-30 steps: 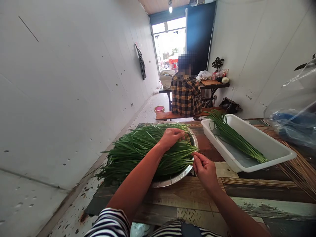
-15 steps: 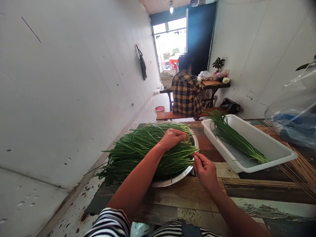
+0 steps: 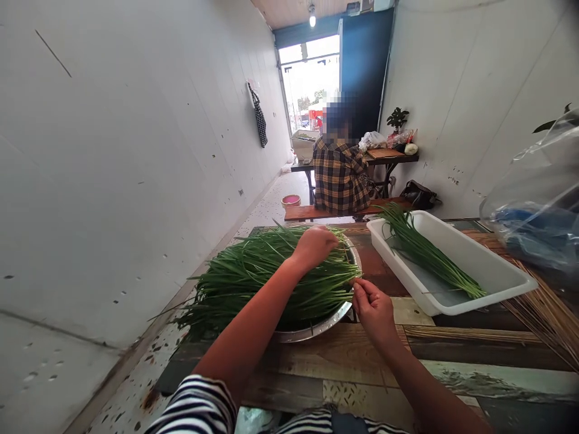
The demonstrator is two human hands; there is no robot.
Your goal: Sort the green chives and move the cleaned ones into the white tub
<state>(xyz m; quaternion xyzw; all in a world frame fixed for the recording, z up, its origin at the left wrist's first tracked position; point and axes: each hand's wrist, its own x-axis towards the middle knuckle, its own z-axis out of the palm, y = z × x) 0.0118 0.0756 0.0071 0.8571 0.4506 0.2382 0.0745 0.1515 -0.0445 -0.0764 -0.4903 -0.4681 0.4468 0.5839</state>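
A large heap of garlic chives [image 3: 253, 271] lies across a round metal basin [image 3: 316, 328], pale stem ends to the right and leaves hanging over the left side. My left hand [image 3: 315, 246] is over the far stems with its fingers bent closed; what lies in them is too hidden to make out. At the basin's right rim my right hand [image 3: 373, 304] pinches the stem ends of some chives between thumb and fingers. To the right, a white plastic tray [image 3: 432, 304] holds a smaller bunch of chives [image 3: 434, 259].
Dry straw strands [image 3: 538, 313] and a clear plastic bag [image 3: 538, 193] lie right of the tray on the plank table [image 3: 344, 361]. Beyond, a person in a plaid shirt [image 3: 339, 175] sits on a bench [image 3: 303, 213]. A white wall [image 3: 136, 150] runs along the left.
My left hand has shifted slightly left and turned, its fingers now lower among the far stems. My right hand keeps its pinch at the rim. The view has moved a little.
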